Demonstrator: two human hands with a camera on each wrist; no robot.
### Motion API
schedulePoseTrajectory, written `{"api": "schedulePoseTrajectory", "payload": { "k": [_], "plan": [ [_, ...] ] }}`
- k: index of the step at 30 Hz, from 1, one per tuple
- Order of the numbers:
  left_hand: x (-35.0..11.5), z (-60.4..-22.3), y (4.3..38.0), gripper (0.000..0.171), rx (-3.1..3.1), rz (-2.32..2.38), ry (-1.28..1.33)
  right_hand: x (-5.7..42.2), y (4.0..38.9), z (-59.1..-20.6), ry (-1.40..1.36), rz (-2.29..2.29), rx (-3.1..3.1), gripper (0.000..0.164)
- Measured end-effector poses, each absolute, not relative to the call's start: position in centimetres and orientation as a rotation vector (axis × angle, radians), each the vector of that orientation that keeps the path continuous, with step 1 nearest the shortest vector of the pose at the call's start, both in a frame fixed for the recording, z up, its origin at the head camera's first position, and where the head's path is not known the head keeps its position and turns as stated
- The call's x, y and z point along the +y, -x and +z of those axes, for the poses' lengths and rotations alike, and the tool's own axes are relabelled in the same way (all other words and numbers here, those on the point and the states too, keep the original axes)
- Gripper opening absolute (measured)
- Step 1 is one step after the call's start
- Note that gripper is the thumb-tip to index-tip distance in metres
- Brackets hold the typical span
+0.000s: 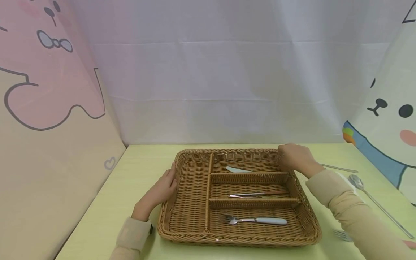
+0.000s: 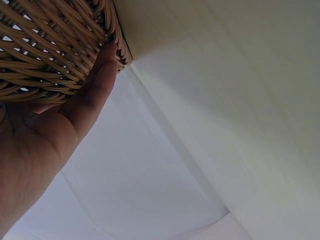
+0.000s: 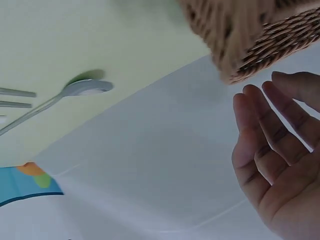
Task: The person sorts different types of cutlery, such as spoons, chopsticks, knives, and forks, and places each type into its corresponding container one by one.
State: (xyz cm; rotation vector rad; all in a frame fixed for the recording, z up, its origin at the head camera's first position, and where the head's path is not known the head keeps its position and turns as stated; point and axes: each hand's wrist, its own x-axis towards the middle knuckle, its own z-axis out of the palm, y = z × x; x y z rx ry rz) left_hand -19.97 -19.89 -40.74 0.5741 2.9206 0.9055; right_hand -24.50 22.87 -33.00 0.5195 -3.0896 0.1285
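Observation:
A brown wicker basket (image 1: pixel 193 195) with divided compartments stands on the table. My left hand (image 1: pixel 162 186) holds its left wall, fingers lying along the outer weave (image 2: pixel 55 45) and thumb at the rim. At the far right corner is my right hand (image 1: pixel 297 157); the right wrist view shows its fingers (image 3: pixel 272 132) loosely bent, palm bare, beside the basket's corner (image 3: pixel 232 55). A pale-bladed knife (image 1: pixel 238 170) lies in the back compartment, thin metal chopsticks (image 1: pixel 253 195) in the middle one, and a fork (image 1: pixel 271 220) with a pale handle in the front one.
Right of the basket, on the pale yellow table (image 1: pixel 97 220), lie a long spoon (image 1: pixel 378 200), a fork (image 1: pixel 342 235) partly behind the right sleeve, a thin rod (image 1: pixel 341 168) and a pink handle (image 1: pixel 410 244). White cloth (image 1: pixel 208 79) hangs along the back edge.

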Motion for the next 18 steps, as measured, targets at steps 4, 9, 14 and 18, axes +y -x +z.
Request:
{"api": "schedulePoseTrajectory", "payload": {
  "k": [4, 9, 14, 18],
  "plan": [
    [-20.0, -40.9, 20.0, 0.061, 2.915, 0.908, -0.568, 25.0, 24.1, -33.4, -0.505, 0.154, -3.061, 0.018],
    [-20.1, -41.0, 20.0, 0.061, 2.919, 0.91, -0.571, 27.4, 23.8, -34.1, -0.447, 0.211, -3.094, 0.019],
    [-20.1, -41.2, 19.9, 0.061, 2.922, 0.91, -0.576, 29.7, 23.4, -34.8, -0.373, 0.277, -3.15, 0.015],
    [-20.1, -41.2, 19.9, 0.061, 2.923, 0.915, -0.569, 31.5, 23.2, -35.5, -0.333, 0.289, -3.177, 0.017]
  ]
}}
